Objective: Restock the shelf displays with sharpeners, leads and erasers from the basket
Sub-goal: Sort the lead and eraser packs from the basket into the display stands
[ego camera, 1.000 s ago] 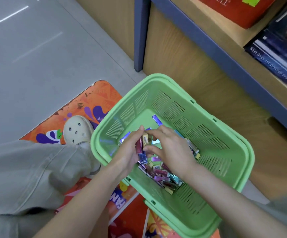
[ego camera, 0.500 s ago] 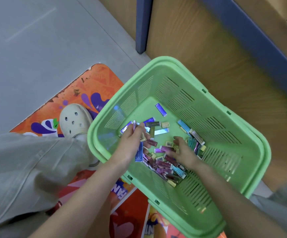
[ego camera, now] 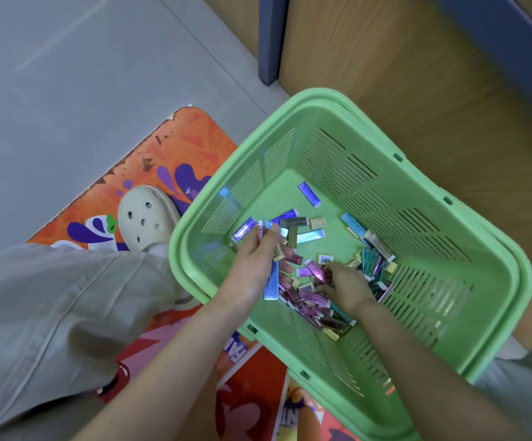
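A green plastic basket (ego camera: pixel 315 106) sits on the floor with several small shiny packs scattered over its bottom: blue, purple, teal and gold ones. My left hand (ego camera: pixel 255 259) is inside the basket and grips a bundle of packs, among them a long blue pack (ego camera: pixel 271 283) and a small yellow one. My right hand (ego camera: pixel 342 283) reaches down into the pile of purple packs (ego camera: pixel 306 297), its fingers curled into them. A single blue pack (ego camera: pixel 308 194) lies apart near the far wall.
A wooden shelf unit (ego camera: pixel 417 90) with a blue post (ego camera: pixel 269 39) rises just behind the basket. My leg in beige trousers (ego camera: pixel 51 300) and a cream clog (ego camera: pixel 147 218) are to the left, on an orange patterned mat (ego camera: pixel 179 144). Grey floor (ego camera: pixel 67 74) lies beyond.
My right hand dropped from beside the left hand down into the pile of purple packs. The left hand keeps its bundle. The view tilted down, losing the upper shelves.
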A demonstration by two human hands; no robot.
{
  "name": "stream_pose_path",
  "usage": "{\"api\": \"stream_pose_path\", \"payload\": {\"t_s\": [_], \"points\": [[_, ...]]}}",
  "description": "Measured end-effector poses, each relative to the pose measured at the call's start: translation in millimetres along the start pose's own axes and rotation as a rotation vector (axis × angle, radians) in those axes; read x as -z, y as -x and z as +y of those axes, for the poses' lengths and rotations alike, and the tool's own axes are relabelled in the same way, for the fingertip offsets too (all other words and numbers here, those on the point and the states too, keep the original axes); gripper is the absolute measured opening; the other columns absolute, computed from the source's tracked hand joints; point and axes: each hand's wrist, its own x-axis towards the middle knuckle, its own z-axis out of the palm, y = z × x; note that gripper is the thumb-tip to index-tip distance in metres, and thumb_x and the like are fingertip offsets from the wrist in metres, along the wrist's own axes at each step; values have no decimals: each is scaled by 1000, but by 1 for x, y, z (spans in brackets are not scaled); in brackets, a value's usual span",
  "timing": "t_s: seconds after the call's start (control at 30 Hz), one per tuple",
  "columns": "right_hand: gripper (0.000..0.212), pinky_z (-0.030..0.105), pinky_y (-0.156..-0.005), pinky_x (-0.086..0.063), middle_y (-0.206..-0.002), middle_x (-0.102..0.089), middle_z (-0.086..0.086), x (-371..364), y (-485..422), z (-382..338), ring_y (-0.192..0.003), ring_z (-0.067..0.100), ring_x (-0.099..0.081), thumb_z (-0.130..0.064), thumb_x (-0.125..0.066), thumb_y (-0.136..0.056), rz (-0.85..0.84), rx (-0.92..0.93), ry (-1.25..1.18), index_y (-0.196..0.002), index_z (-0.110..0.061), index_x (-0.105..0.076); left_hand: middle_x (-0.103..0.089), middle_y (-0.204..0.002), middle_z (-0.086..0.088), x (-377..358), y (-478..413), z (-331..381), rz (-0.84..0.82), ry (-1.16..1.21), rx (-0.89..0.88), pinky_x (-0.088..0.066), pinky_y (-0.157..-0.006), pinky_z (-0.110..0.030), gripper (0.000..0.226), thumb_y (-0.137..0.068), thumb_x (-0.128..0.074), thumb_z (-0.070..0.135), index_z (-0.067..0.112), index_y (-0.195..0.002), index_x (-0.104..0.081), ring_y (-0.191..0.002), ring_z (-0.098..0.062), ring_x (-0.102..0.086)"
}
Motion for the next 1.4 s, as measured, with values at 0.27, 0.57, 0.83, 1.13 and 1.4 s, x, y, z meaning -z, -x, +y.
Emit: {"api": "stream_pose_path", "payload": {"t_s": [0.27, 0.57, 0.83, 1.13, 1.4], "points": [[32, 36, -92, -43, -107, -56, 8, 11, 2, -22, -101, 23, -54, -35, -40, -100, -10, -13, 9, -111, -9, -56, -57, -78, -3, -2, -4, -6, 13, -8, -21, -56, -65, -29, 24, -100, -39, 32, 13, -88, -49, -57, -13, -58], [10, 23, -69, -49, -77, -55, -2, 93, 27, -117, -60, 0, -55, -18, -53, -96, 300, 135, -1103, -102, -23, -47, -53, -79, -6, -4, -28, -4, 136, 278, 48, -55, -53, -25, 13, -99, -45, 12, 7, -90, -53, -61, -17, -55], [15, 28, -61, -52, -78, -65, 2, 107, 38, -127, -64, 14, -66, -24, -56, -95, 322, 287, -568, -100, -11, -58, -70, -102, -12, -1, -19, 1, -69, 302, 55, -57, -75, -44, 35, -100, -42, 28, 2, -121, -53, -77, -22, -69], [25, 25, -91, -45, -107, -57, 3, 94, 41, -91, -95, 15, -58, -15, -42, -101, 369, 310, -541, -118, -9, -60, -69, -80, -2, 1, -21, -4, 46, 119, -58, -57, -65, -30, 15, -96, -52, 21, 7, -102, -52, -49, -14, -63], [42, 22, -94, -42, -120, -54, -1, 18, 29, -53, -110, 11, -52, -23, -58, -94, -326, 51, -631, -134, -13, -47, -64, -117, -18, 10, -23, -4, 40, -25, -113, -54, -77, -33, 36, -94, -53, 28, 6, -123, -50, -54, -12, -64]]}}
